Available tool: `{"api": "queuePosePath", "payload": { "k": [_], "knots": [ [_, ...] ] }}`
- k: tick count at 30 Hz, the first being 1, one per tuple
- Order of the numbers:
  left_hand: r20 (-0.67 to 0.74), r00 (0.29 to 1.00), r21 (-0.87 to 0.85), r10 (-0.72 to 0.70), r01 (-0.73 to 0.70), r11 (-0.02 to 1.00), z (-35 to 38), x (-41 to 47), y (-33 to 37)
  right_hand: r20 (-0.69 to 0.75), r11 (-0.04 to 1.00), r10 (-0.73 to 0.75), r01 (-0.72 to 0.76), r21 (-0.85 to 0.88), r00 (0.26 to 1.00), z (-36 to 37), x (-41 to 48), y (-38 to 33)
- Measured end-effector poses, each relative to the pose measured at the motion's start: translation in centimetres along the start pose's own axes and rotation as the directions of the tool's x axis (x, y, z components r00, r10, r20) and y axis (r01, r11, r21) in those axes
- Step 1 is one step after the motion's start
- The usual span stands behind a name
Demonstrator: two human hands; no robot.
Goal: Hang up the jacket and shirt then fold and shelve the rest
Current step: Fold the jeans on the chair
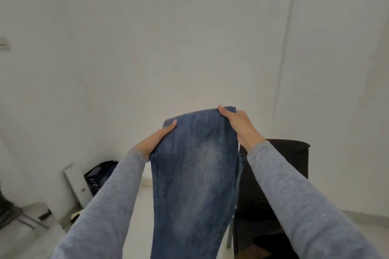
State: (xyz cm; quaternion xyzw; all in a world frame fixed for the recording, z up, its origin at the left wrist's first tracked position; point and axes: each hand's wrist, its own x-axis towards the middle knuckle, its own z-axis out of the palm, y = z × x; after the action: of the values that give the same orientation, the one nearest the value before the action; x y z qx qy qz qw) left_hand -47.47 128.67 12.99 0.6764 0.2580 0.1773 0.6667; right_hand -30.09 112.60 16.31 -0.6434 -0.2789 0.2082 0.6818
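A pair of faded blue jeans (pixel 195 174) hangs down in front of me, held up at chest height before a white wall. My left hand (pixel 156 140) grips the upper left edge of the denim, thumb on the front. My right hand (pixel 237 126) grips the upper right corner, fingers curled over the top. Both arms wear grey sleeves. The lower end of the jeans runs out of the bottom of the frame. No jacket or shirt is in sight.
A black chair (pixel 280 174) stands behind the jeans at the right. At the left floor corner lean a white board (pixel 76 183) and a dark bag (pixel 101 174). A metal frame (pixel 27 216) lies on the floor at far left.
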Motion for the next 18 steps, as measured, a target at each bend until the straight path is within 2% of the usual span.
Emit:
{"api": "queuePosePath", "payload": {
  "k": [1,2,4,8,10,11,12,14,16,18],
  "knots": [
    [0.046,0.999,-0.026,-0.025,0.026,0.999,0.2,-0.6,-1.5,-0.029,0.999,0.035,-0.035,0.027,0.999,0.2,0.2,-0.1],
    [0.036,0.999,-0.077,-0.018,0.020,0.997,0.3,-0.8,-2.5,-0.029,0.997,0.065,-0.064,0.050,0.997,0.2,0.3,-0.2],
    [-0.052,0.997,-0.166,0.058,-0.066,0.984,0.5,-0.5,-2.7,0.024,0.993,0.079,-0.081,0.089,0.997,-0.4,-0.1,-0.4],
    [-0.234,0.947,-0.338,0.221,-0.292,0.895,0.9,0.9,0.5,0.259,0.980,-0.089,0.039,0.193,0.962,-2.6,-1.5,-1.1],
    [-0.295,0.925,-0.374,0.240,-0.343,0.862,1.4,1.3,2.5,0.324,0.987,-0.083,0.033,0.154,0.942,-3.8,-1.9,-0.8],
    [-0.310,0.917,-0.379,0.251,-0.361,0.852,1.8,1.3,3.3,0.348,0.998,-0.019,-0.002,0.059,0.937,-4.3,-2.1,-0.3],
    [-0.324,0.910,-0.361,0.260,-0.373,0.855,2.2,1.3,3.9,0.345,0.997,0.065,-0.044,-0.068,0.936,-4.8,-2.2,0.5],
    [-0.357,0.897,-0.228,0.262,-0.356,0.906,2.9,1.4,4.1,0.212,0.966,0.158,-0.106,-0.236,0.964,-5.7,-2.3,2.1],
    [-0.377,0.892,-0.096,0.251,-0.307,0.947,3.0,1.8,3.6,0.101,0.959,0.148,-0.117,-0.257,0.984,-6.1,-2.4,2.9],
    [-0.416,0.885,-0.059,0.208,-0.255,0.965,2.5,2.3,3.3,0.057,0.968,0.144,-0.129,-0.217,0.988,-5.9,-2.4,3.1]
  ]
}}
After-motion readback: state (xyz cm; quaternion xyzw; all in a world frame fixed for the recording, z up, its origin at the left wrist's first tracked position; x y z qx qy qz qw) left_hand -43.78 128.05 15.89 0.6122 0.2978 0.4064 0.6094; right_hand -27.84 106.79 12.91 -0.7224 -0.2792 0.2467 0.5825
